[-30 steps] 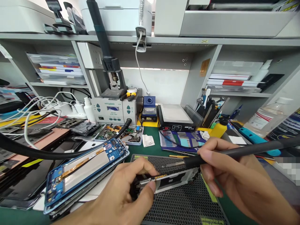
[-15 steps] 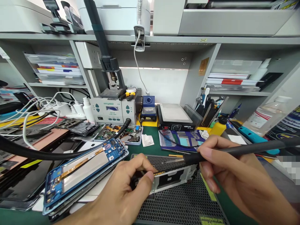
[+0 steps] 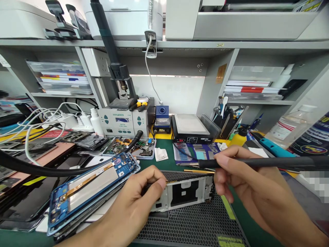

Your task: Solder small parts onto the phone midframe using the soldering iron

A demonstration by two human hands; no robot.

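My left hand [image 3: 136, 202] pinches the left end of a phone frame [image 3: 189, 192], tilted on its long edge over a black perforated mat [image 3: 185, 230]. The frame is pale metal with a black patch. The fingers hide its left end. My right hand [image 3: 257, 188] grips a black pen-shaped tool [image 3: 244, 163] between thumb and fingers. Its thin metal tip points left, above the frame's upper edge and apart from it. Left of my hands, a blue phone housing [image 3: 92, 192] with gold flex cable lies on a stack of phone parts.
Behind the mat stand a hot-air station [image 3: 123, 121], a small blue soldering station [image 3: 162, 120] and a heating plate [image 3: 191, 125]. A black hose [image 3: 51, 168] crosses the left side. A parts tray [image 3: 146, 151], tissue [image 3: 161, 154] and yellow bottle [image 3: 238, 137] stand nearby.
The tool's tip has lifted from the frame's upper edge. The frame has turned, showing more of its flat face. My left hand has shifted slightly left.
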